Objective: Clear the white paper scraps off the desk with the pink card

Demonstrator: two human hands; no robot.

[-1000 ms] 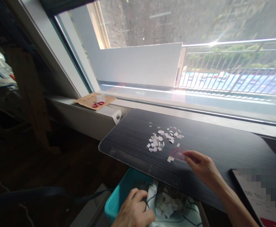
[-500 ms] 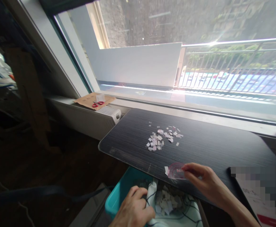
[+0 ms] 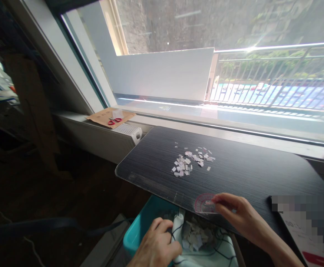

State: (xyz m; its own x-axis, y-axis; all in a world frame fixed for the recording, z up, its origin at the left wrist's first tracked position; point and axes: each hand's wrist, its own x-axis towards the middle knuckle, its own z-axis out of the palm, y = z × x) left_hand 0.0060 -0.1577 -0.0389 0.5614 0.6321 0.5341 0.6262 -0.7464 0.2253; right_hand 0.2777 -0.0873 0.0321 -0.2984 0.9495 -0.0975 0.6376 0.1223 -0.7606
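My right hand (image 3: 238,209) pinches a clear pink protractor (image 3: 205,204) at its right end, low over the near edge of the dark table. Below that edge, my left hand (image 3: 159,241) is closed on the rolled edge of a pale bag (image 3: 179,222) with dark curved lines. The bag lies in and over a teal bin (image 3: 131,231). Many white paper scraps (image 3: 197,237) fill its opening, just under the table edge. On the tabletop lies a loose spread of small paper pieces (image 3: 182,165).
The black wood-grain table (image 3: 248,170) stands against the window sill. Red-handled scissors (image 3: 114,121) rest on a brown envelope (image 3: 98,118) at the left. At the right is a dark-edged board or sheet (image 3: 292,230), partly blurred out. A white power strip-like block (image 3: 131,132) sits beside the table corner.
The protractor has shifted slightly left and towards the table edge. A white paper scrap at its left end no longer shows there. My left hand has stayed in place.
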